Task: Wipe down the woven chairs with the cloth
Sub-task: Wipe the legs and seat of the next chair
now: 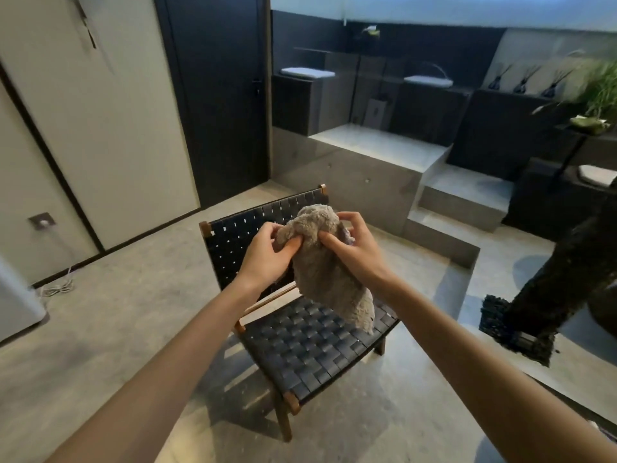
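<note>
- Both bare forearms reach forward from the lower corners and meet at the middle of the view
- The left hand (pixel 263 253) is held palm inward, its thumb and curled fingers pinching the upper left edge of the cloth (pixel 325 272)
- The right hand (pixel 355 248) grips the cloth's upper right part, with the thumb pressed into the front and the fingers bent over the top
- The cloth is a fluffy beige rag bunched between the two hands; its loose end hangs down and to the right in front of the chair (pixel 310 355); I cannot tell whether the tip touches the seat
- The chair stands just beyond the hands on the grey floor (pixel 133 329), with a dark woven seat and back on a brown wooden frame; the hands and cloth hide the middle of its back
- A white cable (pixel 56 289) lies coiled by the wall at left
- A dark, rough shape (pixel 551 289) stands on the floor at right, blurred
- Behind the chair grey steps (pixel 460 202) rise to a raised platform, and a dark door (pixel 217 95) stands to the left
- Farthest off, folded white towels (pixel 307 72) lie on dark blocks, and a green plant (pixel 601 88) is at the right edge
</note>
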The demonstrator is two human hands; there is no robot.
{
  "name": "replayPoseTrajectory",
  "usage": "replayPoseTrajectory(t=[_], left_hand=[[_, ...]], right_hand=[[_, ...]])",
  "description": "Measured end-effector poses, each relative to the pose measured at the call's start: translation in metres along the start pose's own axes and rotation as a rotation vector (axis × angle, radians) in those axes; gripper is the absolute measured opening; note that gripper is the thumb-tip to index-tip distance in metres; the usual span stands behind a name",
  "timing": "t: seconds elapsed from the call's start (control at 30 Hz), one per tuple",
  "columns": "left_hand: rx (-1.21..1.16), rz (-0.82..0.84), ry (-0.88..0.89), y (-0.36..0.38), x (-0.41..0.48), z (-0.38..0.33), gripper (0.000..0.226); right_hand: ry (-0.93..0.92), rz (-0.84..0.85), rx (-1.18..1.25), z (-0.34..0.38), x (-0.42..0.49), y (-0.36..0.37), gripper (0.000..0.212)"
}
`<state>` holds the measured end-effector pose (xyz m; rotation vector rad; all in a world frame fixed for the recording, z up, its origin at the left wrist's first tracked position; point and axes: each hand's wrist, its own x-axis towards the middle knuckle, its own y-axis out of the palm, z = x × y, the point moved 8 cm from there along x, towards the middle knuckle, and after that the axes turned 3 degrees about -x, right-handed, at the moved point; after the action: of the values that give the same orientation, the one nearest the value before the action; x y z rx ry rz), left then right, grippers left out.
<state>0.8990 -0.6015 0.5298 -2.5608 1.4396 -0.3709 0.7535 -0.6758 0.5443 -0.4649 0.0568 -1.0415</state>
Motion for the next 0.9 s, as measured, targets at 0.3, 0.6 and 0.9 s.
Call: replayPoseTrajectory(t=[0.3,0.6,0.9], left_hand=[[0.031,-0.067,-0.092,0.004,0.138,0.046,0.025],[0.112,-0.147,-0.124,0.019,0.216,0.095,0.041],[0.202,-0.298,-0.400,0.079,0.220,0.152,0.065]], right_hand=[[0.028,0.175,-0.133,-0.052,0.153,0.015,0.063],[-0.033,0.442,-0.127,-0.124,0.271,0.053,0.057],[-0.206,0.760,-0.273,-0.192,0.330,0.060,0.028]])
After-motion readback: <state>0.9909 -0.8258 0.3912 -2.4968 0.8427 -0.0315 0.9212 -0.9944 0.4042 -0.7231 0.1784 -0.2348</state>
